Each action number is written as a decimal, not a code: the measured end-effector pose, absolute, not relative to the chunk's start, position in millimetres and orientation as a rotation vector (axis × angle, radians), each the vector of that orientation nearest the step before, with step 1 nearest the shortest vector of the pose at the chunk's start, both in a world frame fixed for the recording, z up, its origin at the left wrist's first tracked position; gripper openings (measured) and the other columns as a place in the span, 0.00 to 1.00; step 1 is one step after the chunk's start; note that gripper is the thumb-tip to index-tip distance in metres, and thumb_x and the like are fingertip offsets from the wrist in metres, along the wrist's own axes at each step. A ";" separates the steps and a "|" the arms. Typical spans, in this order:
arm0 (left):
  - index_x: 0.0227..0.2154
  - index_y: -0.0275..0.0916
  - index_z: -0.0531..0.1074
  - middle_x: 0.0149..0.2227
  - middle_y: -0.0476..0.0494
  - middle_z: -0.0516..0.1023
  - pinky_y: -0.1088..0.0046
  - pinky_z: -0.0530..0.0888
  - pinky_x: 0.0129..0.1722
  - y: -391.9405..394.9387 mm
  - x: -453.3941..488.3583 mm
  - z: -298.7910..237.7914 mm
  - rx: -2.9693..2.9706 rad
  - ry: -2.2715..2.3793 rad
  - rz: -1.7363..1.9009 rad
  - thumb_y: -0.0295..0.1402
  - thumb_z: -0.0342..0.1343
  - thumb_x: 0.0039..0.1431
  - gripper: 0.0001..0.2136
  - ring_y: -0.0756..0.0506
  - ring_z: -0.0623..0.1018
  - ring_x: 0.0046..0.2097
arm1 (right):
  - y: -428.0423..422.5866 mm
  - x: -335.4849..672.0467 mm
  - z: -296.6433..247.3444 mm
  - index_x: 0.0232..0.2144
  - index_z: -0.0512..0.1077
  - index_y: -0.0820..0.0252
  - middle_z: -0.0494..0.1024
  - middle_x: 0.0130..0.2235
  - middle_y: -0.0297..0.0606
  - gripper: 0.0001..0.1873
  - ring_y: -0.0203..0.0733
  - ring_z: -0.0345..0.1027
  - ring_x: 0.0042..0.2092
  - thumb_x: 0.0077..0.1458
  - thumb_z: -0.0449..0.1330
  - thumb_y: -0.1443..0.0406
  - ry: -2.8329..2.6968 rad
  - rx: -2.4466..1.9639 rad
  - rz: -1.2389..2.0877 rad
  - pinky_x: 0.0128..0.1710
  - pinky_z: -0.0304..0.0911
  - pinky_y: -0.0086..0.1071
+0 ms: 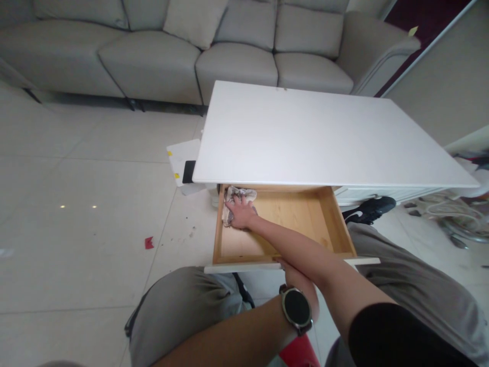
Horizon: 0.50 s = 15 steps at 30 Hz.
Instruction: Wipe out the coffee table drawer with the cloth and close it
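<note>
Currently, the cloth (pixel 248 194) lies in the far left corner of the drawer (pixel 290 206), under the right grip (pixel 241 211), fingers spread apart. The left grip (pixel 298 281), whose closing I cannot tell, is at the drawer front (pixel 244 267). Too heavy pressing might tilt the drawer.
</note>
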<state>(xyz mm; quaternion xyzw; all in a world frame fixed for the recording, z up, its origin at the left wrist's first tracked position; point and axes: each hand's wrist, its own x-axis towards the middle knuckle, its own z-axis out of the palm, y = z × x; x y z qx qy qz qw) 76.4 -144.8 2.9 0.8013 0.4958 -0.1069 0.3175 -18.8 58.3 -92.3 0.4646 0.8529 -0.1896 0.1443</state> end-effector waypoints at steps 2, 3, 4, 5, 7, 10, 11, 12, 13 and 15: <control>0.64 0.38 0.76 0.60 0.26 0.79 0.35 0.73 0.61 -141.6 75.1 9.9 2.203 1.372 -0.414 0.21 0.49 0.66 0.26 0.22 0.75 0.64 | 63.1 -0.8 -91.0 0.73 0.57 0.44 0.45 0.79 0.44 0.44 0.75 0.39 0.75 0.58 0.64 0.52 2.521 1.264 -0.551 0.66 0.50 0.69; 0.63 0.33 0.77 0.60 0.22 0.79 0.36 0.74 0.59 -139.5 74.4 13.7 2.250 1.384 -0.458 0.22 0.47 0.67 0.25 0.22 0.76 0.62 | 65.0 13.2 -90.2 0.71 0.60 0.44 0.47 0.78 0.43 0.41 0.73 0.42 0.74 0.58 0.65 0.53 2.554 1.229 -0.548 0.66 0.50 0.68; 0.61 0.29 0.77 0.58 0.19 0.79 0.38 0.76 0.56 -137.3 73.2 17.1 2.278 1.374 -0.465 0.22 0.45 0.68 0.24 0.23 0.78 0.59 | 66.5 29.4 -89.5 0.70 0.63 0.44 0.49 0.77 0.43 0.40 0.72 0.44 0.73 0.57 0.65 0.54 2.570 1.216 -0.539 0.65 0.51 0.67; 0.59 0.28 0.78 0.56 0.19 0.80 0.41 0.77 0.54 -134.8 71.2 19.7 2.282 1.349 -0.454 0.22 0.43 0.69 0.23 0.25 0.80 0.56 | 67.4 47.2 -89.0 0.69 0.64 0.45 0.50 0.77 0.44 0.38 0.71 0.45 0.72 0.57 0.65 0.55 2.572 1.223 -0.526 0.65 0.52 0.67; 0.57 0.31 0.77 0.51 0.23 0.83 0.48 0.79 0.48 -129.1 63.6 21.8 2.251 1.277 -0.389 0.22 0.42 0.70 0.22 0.30 0.83 0.51 | 67.6 86.1 -89.2 0.67 0.65 0.46 0.53 0.75 0.44 0.38 0.69 0.47 0.71 0.56 0.66 0.56 2.540 1.295 -0.482 0.64 0.55 0.64; 0.58 0.37 0.74 0.48 0.31 0.83 0.57 0.78 0.44 -114.6 38.6 20.4 2.273 1.122 -0.226 0.25 0.43 0.72 0.19 0.36 0.83 0.48 | 63.9 151.6 -91.1 0.66 0.66 0.47 0.55 0.74 0.46 0.37 0.68 0.49 0.70 0.55 0.66 0.56 2.475 1.432 -0.415 0.63 0.58 0.61; 0.58 0.41 0.73 0.50 0.33 0.82 0.60 0.78 0.44 -106.8 26.0 20.3 2.291 1.058 -0.205 0.26 0.44 0.72 0.18 0.37 0.83 0.49 | 61.6 175.1 -91.6 0.67 0.66 0.48 0.57 0.73 0.48 0.38 0.68 0.51 0.70 0.55 0.66 0.56 2.441 1.485 -0.396 0.63 0.59 0.61; 0.59 0.43 0.73 0.53 0.35 0.81 0.61 0.77 0.45 -97.3 11.5 21.0 2.303 0.936 -0.239 0.29 0.48 0.71 0.17 0.38 0.82 0.51 | 58.6 198.8 -91.9 0.67 0.65 0.48 0.57 0.73 0.49 0.39 0.68 0.52 0.70 0.55 0.66 0.56 2.391 1.547 -0.384 0.62 0.60 0.61; 0.57 0.43 0.74 0.55 0.35 0.80 0.61 0.77 0.47 -86.0 -4.7 22.4 2.299 0.870 -0.316 0.34 0.55 0.68 0.16 0.37 0.81 0.53 | 55.0 221.8 -91.8 0.68 0.65 0.50 0.56 0.73 0.50 0.40 0.69 0.52 0.70 0.54 0.66 0.56 2.329 1.618 -0.363 0.62 0.60 0.62; 0.54 0.41 0.76 0.55 0.34 0.80 0.60 0.77 0.50 -59.5 -40.5 26.3 2.239 0.984 -0.442 0.45 0.60 0.65 0.20 0.34 0.79 0.56 | 45.7 261.9 -91.1 0.69 0.64 0.52 0.54 0.74 0.55 0.39 0.71 0.51 0.70 0.57 0.64 0.56 2.211 1.756 -0.324 0.61 0.62 0.63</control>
